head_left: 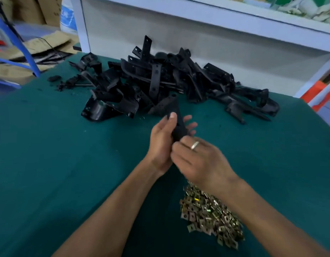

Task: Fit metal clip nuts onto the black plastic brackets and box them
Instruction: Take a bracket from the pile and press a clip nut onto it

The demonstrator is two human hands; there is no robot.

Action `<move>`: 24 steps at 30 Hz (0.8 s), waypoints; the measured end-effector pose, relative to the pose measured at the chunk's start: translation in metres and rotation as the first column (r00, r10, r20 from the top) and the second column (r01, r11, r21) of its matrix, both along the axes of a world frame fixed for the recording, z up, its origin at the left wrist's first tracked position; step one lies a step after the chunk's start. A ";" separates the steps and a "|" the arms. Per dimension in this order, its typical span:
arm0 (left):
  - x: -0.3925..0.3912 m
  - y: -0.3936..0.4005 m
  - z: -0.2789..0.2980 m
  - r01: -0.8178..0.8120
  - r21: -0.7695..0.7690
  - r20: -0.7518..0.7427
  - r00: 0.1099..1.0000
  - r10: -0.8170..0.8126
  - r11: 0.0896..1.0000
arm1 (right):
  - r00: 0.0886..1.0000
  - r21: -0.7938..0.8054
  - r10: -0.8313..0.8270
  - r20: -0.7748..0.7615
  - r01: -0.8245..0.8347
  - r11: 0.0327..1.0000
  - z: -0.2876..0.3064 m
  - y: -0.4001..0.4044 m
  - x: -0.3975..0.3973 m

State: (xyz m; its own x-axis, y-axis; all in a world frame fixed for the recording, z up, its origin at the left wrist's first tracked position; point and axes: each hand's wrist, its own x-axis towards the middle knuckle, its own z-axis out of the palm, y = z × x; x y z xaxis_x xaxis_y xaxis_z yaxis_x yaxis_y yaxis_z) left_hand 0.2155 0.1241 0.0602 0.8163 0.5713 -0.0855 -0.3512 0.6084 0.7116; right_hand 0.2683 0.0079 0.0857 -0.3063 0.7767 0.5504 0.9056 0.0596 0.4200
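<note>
My left hand [161, 143] grips a black plastic bracket [177, 117] above the green table, thumb on its near face and fingers behind it. The bracket points up and away toward the pile. My right hand [195, 160], with a ring on one finger, is at the bracket's lower end, fingers curled against it; whether it pinches a clip nut is hidden. A big heap of black brackets [160, 80] lies at the back of the table. A pile of brass-coloured metal clip nuts [210, 214] lies near the front, under my right forearm.
The green table cover [58, 154] spreads left and right of my hands. A white shelf panel [197, 39] rises behind the heap. Off the left edge stand cardboard sheets [16, 52] and a blue frame [25, 51]. An orange item [316, 93] sits at the far right.
</note>
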 end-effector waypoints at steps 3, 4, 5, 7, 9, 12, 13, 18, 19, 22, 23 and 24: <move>-0.006 0.002 -0.003 0.018 0.050 -0.063 0.998 -0.015 0.999 | 0.978 -0.185 0.088 -0.191 -0.124 0.975 -0.007 -0.010 -0.007; -0.007 0.003 -0.002 0.018 0.065 -0.111 0.994 -0.011 0.998 | 0.946 -0.181 0.081 -0.315 -0.144 0.973 -0.007 -0.016 -0.006; -0.006 0.004 -0.001 0.010 0.062 -0.133 0.991 -0.002 0.998 | 0.894 -0.126 0.069 -0.443 -0.138 0.982 -0.006 -0.024 -0.001; -0.005 0.010 0.000 -0.041 0.042 -0.109 0.993 0.046 0.998 | 0.773 0.048 0.060 -0.631 -0.038 0.998 -0.004 -0.040 0.014; -0.006 0.018 -0.002 -0.048 0.090 -0.084 0.995 0.056 0.995 | 0.657 0.090 0.004 -0.754 0.097 0.991 -0.004 -0.055 0.033; -0.008 0.020 -0.007 0.091 0.187 -0.124 0.990 -0.068 0.978 | 0.435 -0.223 -0.260 -0.862 0.135 0.966 -0.013 -0.071 0.051; -0.008 0.017 -0.008 0.163 0.212 -0.150 0.980 -0.133 0.963 | 0.371 -0.319 -0.330 -0.868 0.091 0.943 -0.015 -0.074 0.053; -0.009 -0.001 -0.012 0.463 0.279 -0.310 0.873 -0.377 0.841 | 0.344 -0.501 -0.460 -0.819 -0.035 0.865 -0.016 -0.070 0.038; -0.010 -0.002 -0.012 0.487 0.284 -0.316 0.861 -0.398 0.826 | 0.383 -0.532 -0.481 -0.788 -0.031 0.846 -0.016 -0.067 0.033; -0.011 -0.001 -0.010 0.507 0.244 -0.301 0.850 -0.433 0.826 | 0.556 -0.579 -0.530 -0.641 0.103 0.808 -0.016 -0.065 0.020; -0.012 0.001 -0.009 0.508 0.225 -0.306 0.847 -0.435 0.831 | 0.593 -0.567 -0.525 -0.611 0.135 0.812 -0.016 -0.065 0.015; -0.013 0.002 -0.009 0.508 0.215 -0.320 0.843 -0.431 0.834 | 0.615 -0.556 -0.512 -0.600 0.141 0.819 -0.017 -0.065 0.011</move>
